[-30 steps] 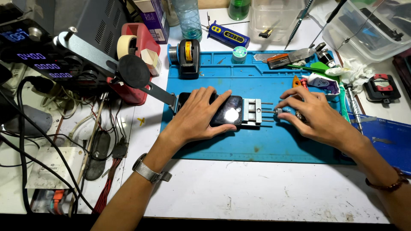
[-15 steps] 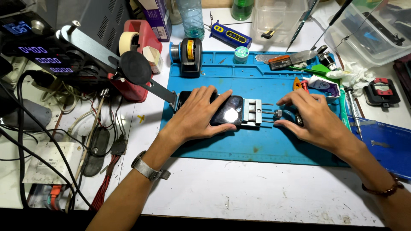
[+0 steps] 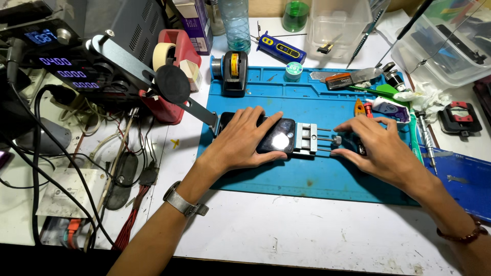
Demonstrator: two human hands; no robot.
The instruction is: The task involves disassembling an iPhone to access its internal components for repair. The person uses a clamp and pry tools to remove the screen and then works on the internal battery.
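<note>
Pressing flat on a dark phone (image 3: 276,137), the left hand (image 3: 240,140) holds it down in a small metal clamp fixture (image 3: 305,139) near the centre of the blue mat (image 3: 307,176) on the table (image 3: 266,230). At three o'clock from the clamp, the right hand (image 3: 381,148) pinches the clamp's screw knob (image 3: 336,139) between its fingertips; that grip is closed on the knob, while the left grip is spread open, palm down. Over-tightening could likely crack the glass, and uneven pressure from the palm might let the phone slip out of the clamp. Its glossy black face shows a bright glare spot.
</note>
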